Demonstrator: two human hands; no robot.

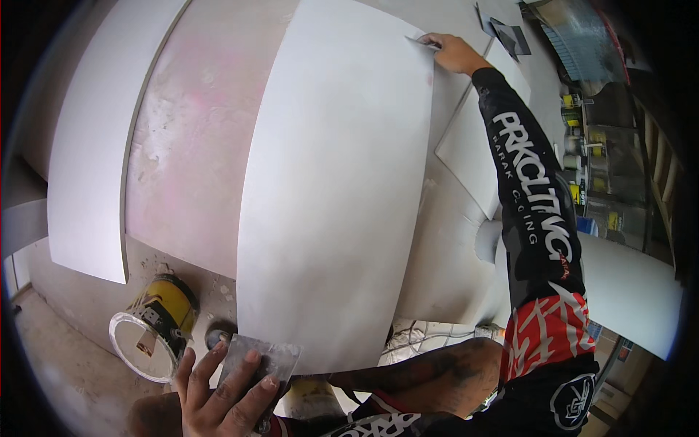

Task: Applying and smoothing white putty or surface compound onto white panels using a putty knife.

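Note:
My right hand (457,54) reaches to the far right edge of a long white panel (335,182) and pinches a thin grey flat piece (424,43) against its surface. Whether that piece is a folded sheet or a blade I cannot tell. Close to me at the lower left, my left hand (222,397) holds a dusty grey square plate (273,357). Its fingers lie across the plate, which overlaps the near left corner of the panel in view. The panel's surface is smooth, with faint grey shading toward the near end.
A second white panel (95,146) lies at the left, and another pale panel (477,138) at the right. A yellow and black bucket (171,298) stands lower left. Dark sheets (511,38) lie at the far right, near shelved cans (575,160).

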